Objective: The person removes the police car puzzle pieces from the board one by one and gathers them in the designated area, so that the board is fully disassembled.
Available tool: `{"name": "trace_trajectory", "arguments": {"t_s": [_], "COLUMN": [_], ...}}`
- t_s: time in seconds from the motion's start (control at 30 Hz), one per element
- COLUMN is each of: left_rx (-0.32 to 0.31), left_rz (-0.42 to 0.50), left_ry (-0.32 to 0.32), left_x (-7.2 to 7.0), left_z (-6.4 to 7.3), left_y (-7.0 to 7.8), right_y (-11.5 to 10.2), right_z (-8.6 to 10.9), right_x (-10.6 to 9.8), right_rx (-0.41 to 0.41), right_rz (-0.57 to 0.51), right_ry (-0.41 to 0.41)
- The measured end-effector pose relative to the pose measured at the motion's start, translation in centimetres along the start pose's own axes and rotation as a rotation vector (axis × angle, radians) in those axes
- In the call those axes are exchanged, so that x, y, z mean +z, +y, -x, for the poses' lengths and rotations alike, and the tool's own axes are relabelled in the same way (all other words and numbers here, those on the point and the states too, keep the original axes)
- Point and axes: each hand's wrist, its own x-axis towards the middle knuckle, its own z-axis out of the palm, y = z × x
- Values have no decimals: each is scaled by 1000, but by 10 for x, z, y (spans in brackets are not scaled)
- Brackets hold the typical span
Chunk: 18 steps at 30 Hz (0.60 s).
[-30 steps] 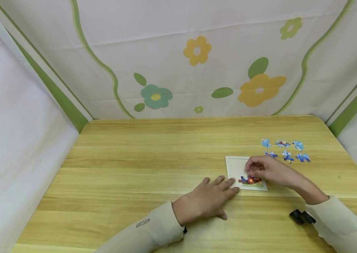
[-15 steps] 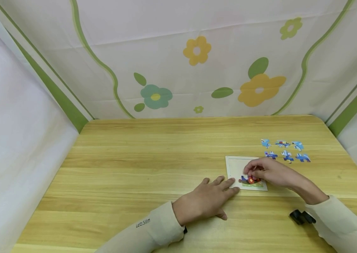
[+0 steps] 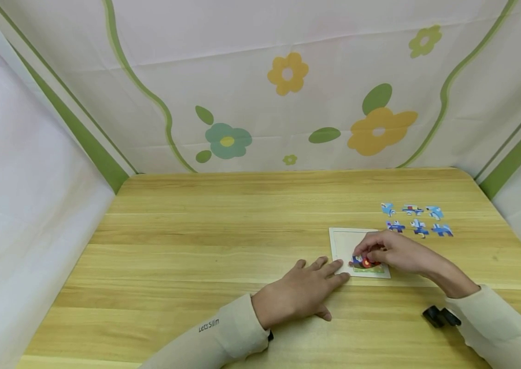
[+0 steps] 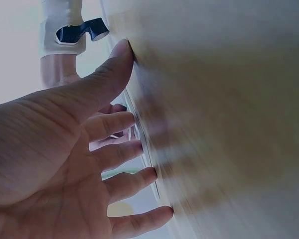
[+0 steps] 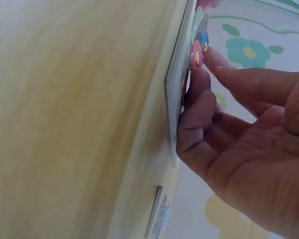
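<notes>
In the head view my left hand (image 3: 304, 292) lies spread out, its fingertips on the lower left edge of a white puzzle board (image 3: 339, 238). The left wrist view shows that hand's fingers (image 4: 114, 154) apart and nearly straight along the board edge. My right hand (image 3: 396, 251) reaches over the board from the right, pinching a colourful puzzle piece (image 5: 197, 52) with a red round patch. In the right wrist view this piece stands slightly proud of the board, with curled fingers below it. Green-bottomed puzzle pieces (image 3: 368, 269) cover the board's lower part, partly hidden by the right hand.
Several loose blue puzzle pieces (image 3: 412, 209) lie in two rows beyond the right hand. All of this is on a wooden table (image 3: 223, 220). A flowered curtain (image 3: 251, 92) hangs behind the table's far edge.
My right hand's fingertips have shifted slightly left and nearer to me over the red-patched piece. The left end of the picture has slid a little right. My left hand stays still.
</notes>
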Motion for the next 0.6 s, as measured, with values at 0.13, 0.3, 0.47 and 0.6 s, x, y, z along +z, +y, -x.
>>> {"name": "trace_trajectory", "arguments": {"t_s": [0.13,0.3,0.47,0.6], "left_rx": [-4,-8,-8,-6], "left_rz": [0,-1,3,1], "left_ry": [0,2,2,0], "left_x": [0,1,0,0], "left_z": [0,0,0,0], "left_y": [0,0,0,0], "right_y": [0,0,0,-1], "right_z": [0,-1,-2,-4], "right_x": [1,2,3,5], "right_rx": [3,3,1,-3], "right_rz": [-21,-39,-31,-14], "right_ry": [-9,-13,2,23]}}
